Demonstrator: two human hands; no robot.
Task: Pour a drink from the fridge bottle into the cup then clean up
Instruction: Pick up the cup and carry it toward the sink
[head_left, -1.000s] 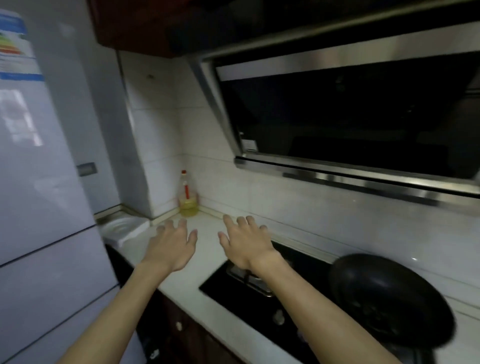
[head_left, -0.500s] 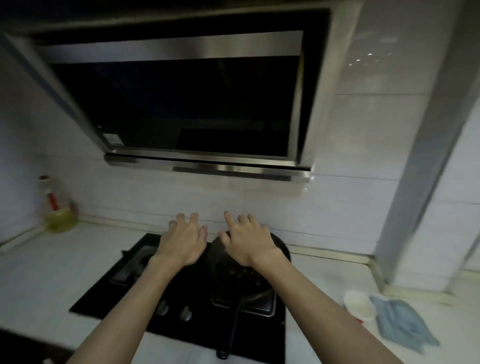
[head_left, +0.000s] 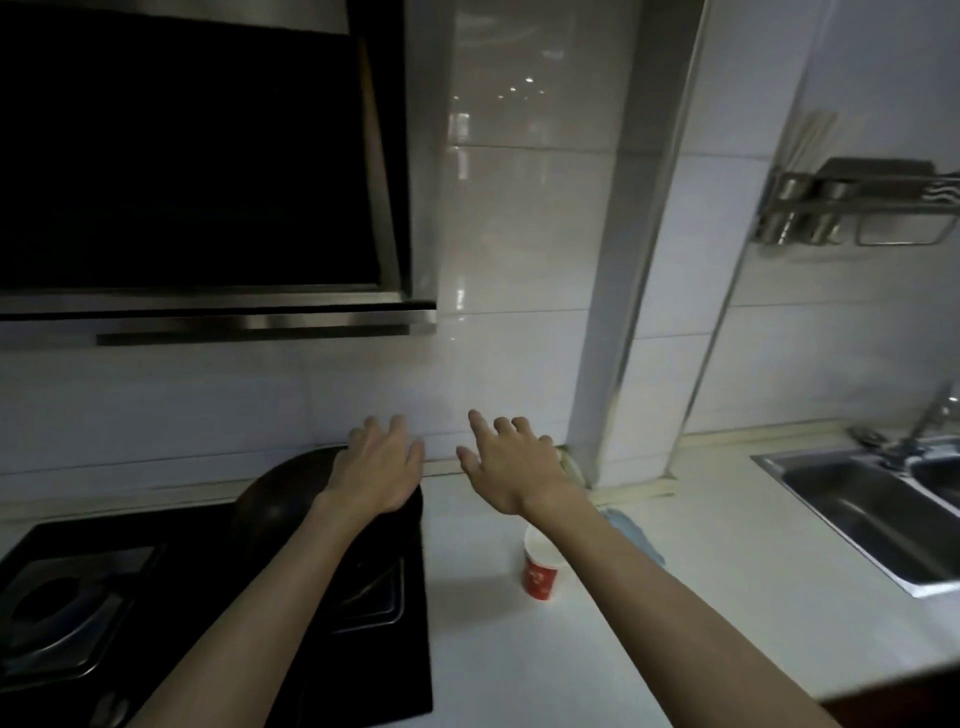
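The cup (head_left: 540, 577), red outside and white inside, is standing upright on the white bench (head_left: 519, 670), just to the right of the black hob (head_left: 78, 597). Part of its rim is hiding under the person's right forearm, which is passing over it. A blue cloth (head_left: 631, 525) is lying on the bench just beyond the cup, also partly covered by that forearm.

The right hand (head_left: 511, 465) is reaching forward above the bench beyond the cup, palm down, its fingers (head_left: 480, 426) spreading apart and holding nothing. The left hand (head_left: 382, 467) is stretching out beside it, well apart from the cup, its fingers loosely spread and gripping nothing. It is showing over the far rim of a dark pan (head_left: 280, 499) that is sitting on the hob; whether it is touching the pan cannot be told.

A dark extractor hood (head_left: 197, 156) is hanging on the tiled wall above the hob. To the right, a steel sink (head_left: 872, 514) is sitting sunk into the bench, with a tap (head_left: 930, 421) rising behind it. Higher on the wall, a metal rack (head_left: 852, 208) is holding chopsticks (head_left: 808, 140).
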